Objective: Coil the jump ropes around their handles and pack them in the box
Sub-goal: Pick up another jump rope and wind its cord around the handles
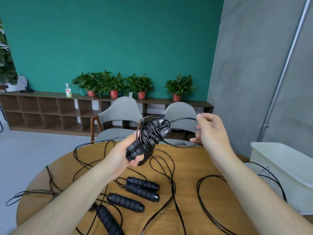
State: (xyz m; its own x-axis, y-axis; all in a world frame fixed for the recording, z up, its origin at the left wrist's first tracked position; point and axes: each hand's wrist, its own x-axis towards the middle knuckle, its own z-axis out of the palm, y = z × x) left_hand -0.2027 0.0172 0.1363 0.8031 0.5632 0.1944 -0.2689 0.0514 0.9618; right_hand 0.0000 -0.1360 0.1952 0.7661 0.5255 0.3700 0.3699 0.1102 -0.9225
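Round wooden desk [194,158], mid-brown, smooth with visible grain; surface carries loose loops of thin glossy black cord [171,175] running from 9 o'clock through to 3 o'clock.

Item in work: pair of black ribbed foam handles [149,136], cylindrical, matte, with hard smooth end caps; the two lie side by side, tilted with caps toward 1 o'clock; cord is wound round their middle in several uneven turns, some slack.

Left hand [123,155] grasps the pair at the lower end, fingers wrapped beneath and thumb on the 9 o'clock side; the bundle is raised clear of the desk, over its 12 o'clock edge.

Right hand [211,133] at 3 o'clock of the bundle, near but not touching the handles; thumb and fingers curl round a free loop of cord [179,119] that leads back to the windings.

Four further black ribbed handles [126,201] lie unwound on the desk toward 6 o'clock, below the left forearm.

Off-white box with rounded corners [288,167] stands at 3 o'clock beside the desk; material not determinable; a strand of cord hangs over its near rim.
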